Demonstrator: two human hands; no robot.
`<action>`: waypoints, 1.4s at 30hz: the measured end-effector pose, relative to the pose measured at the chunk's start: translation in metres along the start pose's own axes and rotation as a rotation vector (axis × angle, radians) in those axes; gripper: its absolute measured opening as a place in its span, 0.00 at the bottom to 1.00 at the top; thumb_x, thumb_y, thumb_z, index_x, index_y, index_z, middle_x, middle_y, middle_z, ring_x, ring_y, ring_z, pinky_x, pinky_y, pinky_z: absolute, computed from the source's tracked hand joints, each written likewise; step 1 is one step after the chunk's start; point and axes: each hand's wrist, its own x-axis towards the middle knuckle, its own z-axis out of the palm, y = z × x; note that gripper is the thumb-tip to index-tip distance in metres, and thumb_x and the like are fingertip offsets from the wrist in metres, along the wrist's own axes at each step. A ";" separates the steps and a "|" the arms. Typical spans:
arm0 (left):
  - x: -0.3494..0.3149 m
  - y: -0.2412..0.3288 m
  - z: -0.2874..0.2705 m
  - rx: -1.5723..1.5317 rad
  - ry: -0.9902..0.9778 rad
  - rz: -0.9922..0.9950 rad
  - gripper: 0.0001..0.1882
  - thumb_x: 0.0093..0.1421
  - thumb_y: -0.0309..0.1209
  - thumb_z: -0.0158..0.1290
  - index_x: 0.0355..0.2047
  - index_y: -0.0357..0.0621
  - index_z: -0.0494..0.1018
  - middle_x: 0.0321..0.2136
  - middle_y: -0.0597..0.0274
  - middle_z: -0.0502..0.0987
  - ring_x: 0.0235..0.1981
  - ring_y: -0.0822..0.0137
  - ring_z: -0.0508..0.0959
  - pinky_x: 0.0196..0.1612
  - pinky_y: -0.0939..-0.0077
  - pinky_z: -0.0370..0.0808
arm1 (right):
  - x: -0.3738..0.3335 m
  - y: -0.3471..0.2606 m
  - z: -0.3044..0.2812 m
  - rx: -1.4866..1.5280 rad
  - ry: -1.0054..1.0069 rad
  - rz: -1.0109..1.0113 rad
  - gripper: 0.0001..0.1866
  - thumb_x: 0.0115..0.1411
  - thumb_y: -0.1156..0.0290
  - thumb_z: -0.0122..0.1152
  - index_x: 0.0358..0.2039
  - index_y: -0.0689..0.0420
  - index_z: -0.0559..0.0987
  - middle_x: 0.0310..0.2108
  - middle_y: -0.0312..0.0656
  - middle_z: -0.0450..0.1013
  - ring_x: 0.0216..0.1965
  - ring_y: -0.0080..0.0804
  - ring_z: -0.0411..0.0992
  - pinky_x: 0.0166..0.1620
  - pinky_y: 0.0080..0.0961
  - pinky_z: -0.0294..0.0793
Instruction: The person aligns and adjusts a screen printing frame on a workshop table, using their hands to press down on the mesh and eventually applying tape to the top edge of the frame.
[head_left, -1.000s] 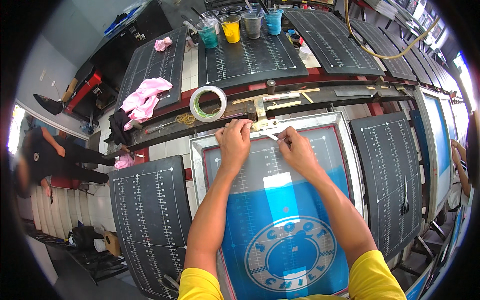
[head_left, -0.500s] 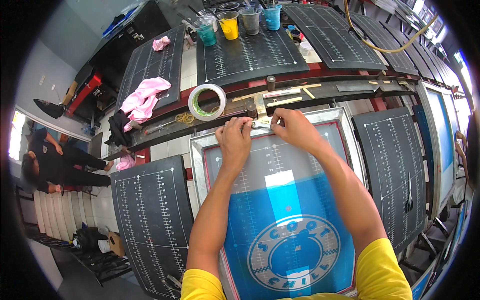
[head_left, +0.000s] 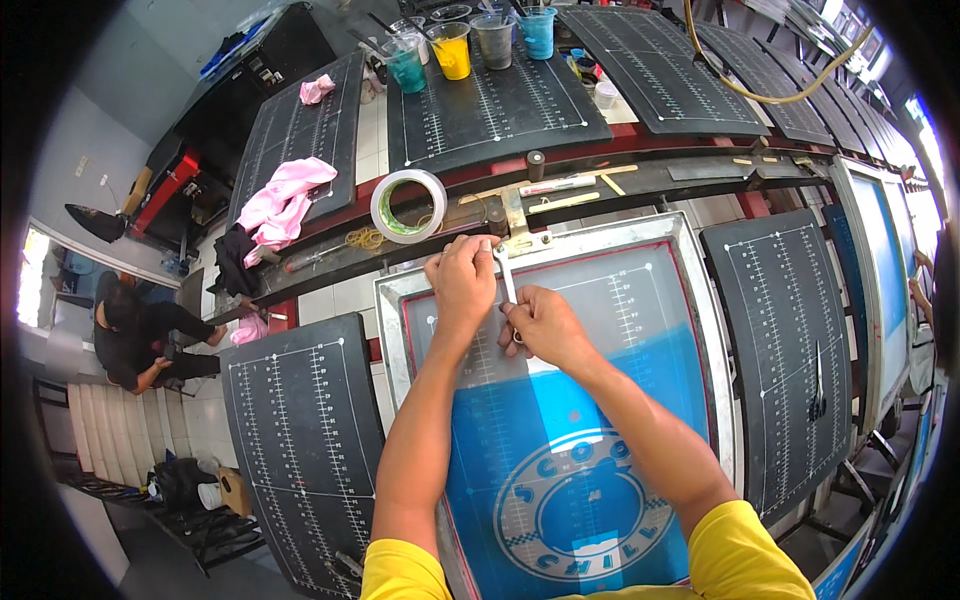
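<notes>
A silver wrench (head_left: 506,275) is upright in the picture over the far part of a silk-screen frame (head_left: 392,325), its upper end by the metal hinge clamp (head_left: 527,240). Around the wrench's lower ring end, my right hand (head_left: 550,325) is closed. My left hand (head_left: 465,280) is closed at the frame's far edge, fingertips against the wrench's upper end; what they pinch is hidden. Inside the frame, the mesh (head_left: 480,430) is grey at the far side and blue nearer me, with a round lettered emblem (head_left: 590,505).
A tape roll (head_left: 408,206), a marker (head_left: 558,186) and pink cloths (head_left: 290,195) lie beyond the frame. Cups of ink (head_left: 452,55) stand on a black printing board (head_left: 480,120). Scissors (head_left: 819,390) lie on the right board (head_left: 780,300). A person (head_left: 140,330) sits at far left.
My right hand has moved from the clamp down toward me, and the wrench now shows in it. My left hand stays by the clamp. The person at far left has shifted posture.
</notes>
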 end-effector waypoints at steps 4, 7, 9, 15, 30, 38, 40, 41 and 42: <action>0.001 -0.003 -0.005 -0.037 -0.043 -0.037 0.11 0.68 0.33 0.48 0.35 0.50 0.81 0.29 0.69 0.77 0.36 0.65 0.75 0.47 0.64 0.60 | -0.016 -0.006 -0.006 -0.005 0.078 -0.008 0.12 0.68 0.68 0.52 0.38 0.66 0.77 0.21 0.42 0.75 0.19 0.26 0.72 0.24 0.28 0.71; 0.000 -0.001 -0.007 -0.011 -0.058 -0.037 0.10 0.67 0.34 0.50 0.35 0.50 0.81 0.31 0.69 0.78 0.37 0.65 0.76 0.49 0.64 0.60 | -0.027 0.012 -0.037 -0.169 0.287 -0.156 0.12 0.68 0.68 0.52 0.39 0.63 0.79 0.19 0.37 0.70 0.18 0.23 0.66 0.24 0.27 0.66; -0.001 0.000 -0.007 0.000 -0.036 -0.015 0.09 0.64 0.37 0.54 0.37 0.49 0.81 0.33 0.67 0.79 0.40 0.65 0.76 0.51 0.63 0.59 | -0.031 0.018 -0.059 -0.218 0.378 -0.188 0.13 0.67 0.67 0.52 0.39 0.62 0.81 0.17 0.35 0.68 0.19 0.22 0.62 0.24 0.27 0.63; -0.002 0.011 -0.013 0.067 -0.113 0.007 0.22 0.52 0.47 0.66 0.42 0.49 0.79 0.38 0.62 0.79 0.46 0.61 0.77 0.55 0.62 0.58 | -0.018 0.011 -0.089 -0.304 0.384 -0.164 0.13 0.63 0.67 0.54 0.36 0.60 0.84 0.16 0.35 0.67 0.20 0.20 0.62 0.25 0.27 0.59; -0.002 0.005 -0.012 0.101 -0.139 0.014 0.28 0.44 0.47 0.71 0.44 0.52 0.78 0.39 0.65 0.78 0.46 0.60 0.77 0.54 0.61 0.60 | -0.005 0.017 -0.031 0.197 0.111 -0.001 0.13 0.69 0.70 0.44 0.42 0.65 0.73 0.19 0.36 0.68 0.17 0.22 0.62 0.21 0.23 0.61; -0.001 0.003 -0.014 0.108 -0.126 0.044 0.25 0.48 0.45 0.68 0.45 0.52 0.78 0.39 0.65 0.79 0.47 0.60 0.77 0.54 0.60 0.61 | -0.019 -0.003 -0.012 0.315 0.104 0.035 0.15 0.74 0.66 0.40 0.44 0.65 0.71 0.17 0.35 0.64 0.14 0.22 0.59 0.17 0.22 0.55; -0.003 0.006 -0.018 0.084 -0.135 0.073 0.20 0.53 0.42 0.65 0.45 0.51 0.78 0.39 0.65 0.79 0.47 0.60 0.77 0.54 0.60 0.60 | -0.024 0.006 -0.026 0.214 0.123 -0.020 0.16 0.73 0.65 0.41 0.42 0.64 0.74 0.17 0.33 0.64 0.16 0.20 0.59 0.19 0.21 0.56; -0.003 0.005 -0.017 0.050 -0.136 0.077 0.17 0.55 0.39 0.63 0.44 0.51 0.78 0.38 0.65 0.78 0.46 0.60 0.76 0.54 0.61 0.60 | -0.021 0.015 -0.038 0.153 0.123 -0.057 0.17 0.73 0.64 0.42 0.40 0.64 0.77 0.17 0.32 0.64 0.17 0.19 0.59 0.21 0.21 0.58; -0.001 0.003 -0.017 0.020 -0.135 0.082 0.14 0.57 0.36 0.61 0.44 0.50 0.78 0.38 0.65 0.78 0.45 0.61 0.76 0.54 0.62 0.60 | -0.017 0.015 -0.044 0.094 0.120 -0.097 0.19 0.73 0.64 0.43 0.39 0.64 0.79 0.17 0.31 0.63 0.18 0.18 0.59 0.23 0.21 0.59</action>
